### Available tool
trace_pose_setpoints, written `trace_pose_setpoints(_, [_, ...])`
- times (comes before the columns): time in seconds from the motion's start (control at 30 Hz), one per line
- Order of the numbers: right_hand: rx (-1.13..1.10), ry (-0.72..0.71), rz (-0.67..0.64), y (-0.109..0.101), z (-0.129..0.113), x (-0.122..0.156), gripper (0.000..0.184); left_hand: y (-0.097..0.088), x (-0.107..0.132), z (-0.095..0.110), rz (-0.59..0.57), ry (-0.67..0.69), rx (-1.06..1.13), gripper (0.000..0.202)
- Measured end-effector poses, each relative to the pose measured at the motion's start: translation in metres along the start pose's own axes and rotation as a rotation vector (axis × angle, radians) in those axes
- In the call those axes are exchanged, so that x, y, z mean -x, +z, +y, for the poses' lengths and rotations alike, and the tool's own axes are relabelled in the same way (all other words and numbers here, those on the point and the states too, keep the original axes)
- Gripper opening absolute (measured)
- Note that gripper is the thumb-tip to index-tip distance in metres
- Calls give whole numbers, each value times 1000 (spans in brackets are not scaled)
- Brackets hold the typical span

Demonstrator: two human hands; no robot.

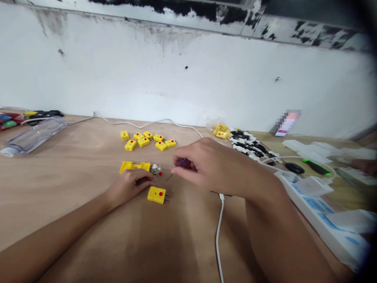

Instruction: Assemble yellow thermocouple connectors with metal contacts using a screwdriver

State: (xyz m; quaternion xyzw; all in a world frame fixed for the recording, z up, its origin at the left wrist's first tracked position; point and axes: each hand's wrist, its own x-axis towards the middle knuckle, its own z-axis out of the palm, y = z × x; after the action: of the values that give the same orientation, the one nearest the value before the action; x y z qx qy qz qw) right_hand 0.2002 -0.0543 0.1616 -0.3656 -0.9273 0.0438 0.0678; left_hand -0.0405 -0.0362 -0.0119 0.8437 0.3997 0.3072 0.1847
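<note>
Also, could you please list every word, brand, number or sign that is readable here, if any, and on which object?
No text can be read.
White power strip: blue markings, too blurred to read.
Phone: screen pixelated, unreadable.
Frontmost yellow plug: a red dot shows; any lettering is too small to tell.

Left hand (129,184) is resting, loosely bent. Right hand (202,163) is gripping, its forearm (284,232) slanting from lower right.
</note>
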Motion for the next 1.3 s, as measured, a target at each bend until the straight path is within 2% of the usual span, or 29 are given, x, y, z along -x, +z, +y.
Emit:
trace_pose_setpoints(0.23, [-71, -52, -196, 8, -3, -7, 19, -7, -2, 11, -1, 5, -43, 21])
trace_pose_setpoints(0.33, [-86, -65, -213, 11, -1, -9, 19, -12, -2, 15, -81, 68, -1, 26])
trace_pose_setpoints(0.47, [-71, -49, -205, 12, 0, -8, 19, -14, -1, 20, -184, 218, 39, 41])
trace_pose_setpoints(0.6, [-29, -38, -213, 11, -1, -7, 20, -9, -1, 24, -217, 242, -32, 46])
trace_pose_setpoints(0.67, [45, 33, -200, 12, -2, -7, 19, -5, -1, 26, -225, 228, -66, 42])
trace_pose_setpoints(0.77, [191, 240, -190, 16, 2, -9, 17, -2, -1, 31, -228, 215, -71, 36])
trace_pose_setpoints(0.83, [247, 313, -191, 21, 8, -12, 18, 0, 1, 33, -237, 219, -50, 36])
trace_pose_setpoints(0.97, [292, 326, -98, 39, 22, -21, 24, 3, 4, 39, -243, 231, -41, 38])
trace_pose_setpoints(1.1, [296, 400, -68, 59, 30, -32, 28, 5, 7, 42, -271, 201, -4, 36])
trace_pose_setpoints(1.3, [247, 414, -142, 89, 32, -35, 31, 6, 7, 42, -275, 105, 32, 38])
